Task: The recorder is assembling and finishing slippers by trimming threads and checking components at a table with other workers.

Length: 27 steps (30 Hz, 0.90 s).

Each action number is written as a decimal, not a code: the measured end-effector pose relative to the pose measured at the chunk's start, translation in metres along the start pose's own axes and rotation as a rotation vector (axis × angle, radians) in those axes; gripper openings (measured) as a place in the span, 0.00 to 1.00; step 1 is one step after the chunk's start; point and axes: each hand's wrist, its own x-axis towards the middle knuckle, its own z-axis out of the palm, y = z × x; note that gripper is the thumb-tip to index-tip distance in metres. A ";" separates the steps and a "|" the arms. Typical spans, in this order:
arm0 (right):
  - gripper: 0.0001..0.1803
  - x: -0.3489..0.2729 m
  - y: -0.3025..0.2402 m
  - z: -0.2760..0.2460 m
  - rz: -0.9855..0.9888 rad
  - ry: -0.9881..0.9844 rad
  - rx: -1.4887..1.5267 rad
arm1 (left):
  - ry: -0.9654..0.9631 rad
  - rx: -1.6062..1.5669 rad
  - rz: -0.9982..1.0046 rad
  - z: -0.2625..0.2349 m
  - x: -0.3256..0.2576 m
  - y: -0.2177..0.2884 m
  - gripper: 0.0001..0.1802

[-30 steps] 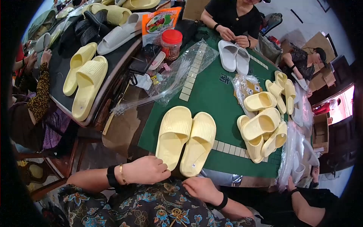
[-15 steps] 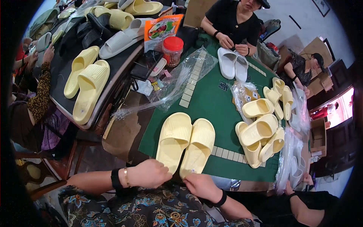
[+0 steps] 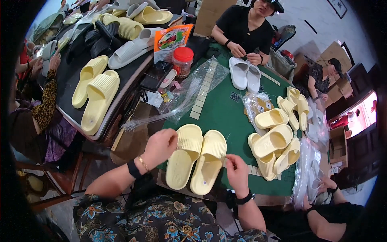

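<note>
A pair of pale yellow slide sandals, the left slide (image 3: 177,170) and the right slide (image 3: 205,176), lies side by side at the near edge of the green table, toes pointing away from me. My left hand (image 3: 160,144) is closed beside the left slide's ribbed strap, fingertips pinched; what they hold, if anything, is too small to make out. By the outer side of the right slide's strap, my right hand (image 3: 237,172) pinches too, its fingertips close to the strap. A faint thin strand rises near them, but I cannot tell whether it is held.
More yellow slides (image 3: 274,141) are heaped at the right. A bundle of clear plastic strands (image 3: 161,115) lies left, near a red-lidded jar (image 3: 182,62). White slides (image 3: 245,74) stand before a co-worker opposite. The dark table (image 3: 64,92) at left carries more slides.
Both hands have moved away from me, from the heel ends up to the outer sides of the straps, and further apart. The pair of slides stays at the table's near edge.
</note>
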 end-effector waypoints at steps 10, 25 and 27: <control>0.22 0.074 0.049 0.028 0.166 -0.206 0.142 | -0.056 0.105 -0.107 0.044 0.038 -0.020 0.13; 0.08 0.059 0.009 0.043 -0.041 -0.154 0.369 | -0.099 -0.449 -0.076 0.053 0.033 0.018 0.12; 0.06 0.058 0.008 0.051 0.017 -0.166 0.479 | -0.094 -0.438 -0.069 0.058 0.033 0.023 0.16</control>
